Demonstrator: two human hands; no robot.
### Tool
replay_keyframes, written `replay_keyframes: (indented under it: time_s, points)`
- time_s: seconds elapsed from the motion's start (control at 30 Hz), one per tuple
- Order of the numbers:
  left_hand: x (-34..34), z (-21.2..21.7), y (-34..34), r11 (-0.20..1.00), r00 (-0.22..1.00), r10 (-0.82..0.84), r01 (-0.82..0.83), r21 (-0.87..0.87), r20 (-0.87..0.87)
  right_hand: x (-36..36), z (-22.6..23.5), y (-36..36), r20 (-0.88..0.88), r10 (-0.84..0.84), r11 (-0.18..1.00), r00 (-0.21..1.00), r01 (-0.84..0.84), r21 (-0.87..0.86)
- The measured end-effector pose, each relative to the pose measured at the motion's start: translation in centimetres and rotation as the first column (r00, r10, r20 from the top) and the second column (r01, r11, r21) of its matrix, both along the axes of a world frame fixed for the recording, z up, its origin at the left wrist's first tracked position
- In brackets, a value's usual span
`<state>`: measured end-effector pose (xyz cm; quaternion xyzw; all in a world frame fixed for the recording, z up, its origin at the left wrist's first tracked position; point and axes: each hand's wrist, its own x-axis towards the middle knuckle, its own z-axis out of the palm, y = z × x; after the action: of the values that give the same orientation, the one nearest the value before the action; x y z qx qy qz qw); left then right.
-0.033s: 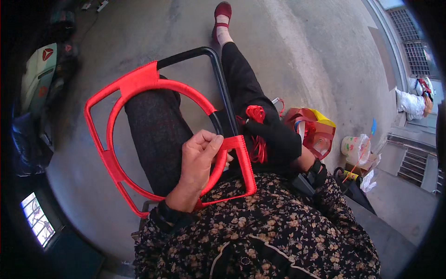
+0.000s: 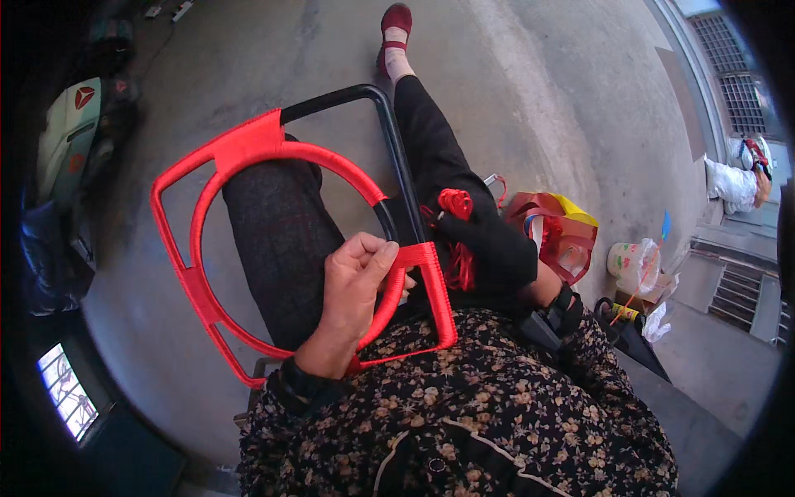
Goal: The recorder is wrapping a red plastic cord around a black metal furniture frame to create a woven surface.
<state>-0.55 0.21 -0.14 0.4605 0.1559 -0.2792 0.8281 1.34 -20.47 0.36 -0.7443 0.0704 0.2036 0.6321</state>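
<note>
Red cord [image 2: 461, 273] shifted slightly; frame [image 2: 247, 146] points its black corner [image 2: 378, 93] forward.

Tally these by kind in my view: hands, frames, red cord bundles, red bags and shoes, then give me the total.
Hands: 2, left hand and right hand
Frames: 1, partly red-wrapped frame
Cord bundles: 1, red cord bundle
Bags: 1, red bag
Shoes: 1, dark red shoe
Total: 6
</note>
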Motion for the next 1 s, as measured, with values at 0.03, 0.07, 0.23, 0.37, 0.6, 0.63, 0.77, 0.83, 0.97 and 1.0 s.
replay_keyframes:
  time_s: [0.03, 0.07, 0.23, 0.37, 0.6, 0.63, 0.77, 0.83, 0.97, 1.0]
  points:
    - [-0.1, 0.1, 0.0, 1.0, 1.0, -0.008, 0.008, 0.009, 0.003, -0.1, 0.0, 0.0, -0.053, -0.021, 1.0, 0.998, 0.022, 0.017]
    - [-0.2, 0.2, -0.1, 1.0, 1.0, -0.009, 0.009, 0.012, 0.006, -0.1, 0.1, -0.1, 0.091, 0.092, 0.993, 0.992, -0.084, -0.088]
    - [0.4, 0.4, -0.3, 0.999, 1.0, 0.0, -0.001, 0.054, 0.027, 1.8, -0.7, -1.7, 0.245, 0.229, 0.972, 0.942, -0.206, -0.116]
    - [0.7, 0.4, -0.9, 0.994, 0.994, 0.106, -0.106, -0.012, 0.019, 3.5, -0.5, -5.5, -0.174, -0.138, 0.989, 0.975, 0.147, 0.036]
    - [1.0, 0.6, -0.7, 0.992, 0.991, 0.126, -0.126, 0.008, 0.037, 4.8, -2.6, -9.1, 0.024, -0.2, 0.809, 0.979, 0.179, -0.56]
    - [1.0, 0.5, -0.8, 0.991, 0.99, 0.136, -0.136, 0.013, 0.043, 4.8, -2.7, -8.9, 0.13, -0.151, 0.719, 0.98, 0.199, -0.666]
    - [1.0, 0.1, -0.5, 0.989, 0.986, 0.146, -0.143, -0.04, 0.084, 5.0, 2.6, -3.1, 0.622, 0.385, 0.487, 0.682, 0.423, -0.764]
    - [1.0, 0.1, -0.5, 0.984, 0.978, 0.176, -0.172, -0.052, 0.108, 4.3, 4.6, 0.5, 0.669, 0.532, 0.549, 0.519, 0.391, -0.739]
    - [0.9, 1.1, -1.3, 0.941, 0.935, 0.338, -0.332, -0.065, 0.108, 2.6, 5.7, 4.1, 0.664, 0.7, 0.652, 0.262, 0.145, -0.744]
    - [0.7, 0.5, -1.3, 0.947, 0.937, 0.321, -0.321, -0.023, 0.14, 2.4, 5.6, 4.0, 0.671, 0.677, 0.67, 0.302, 0.127, -0.732]
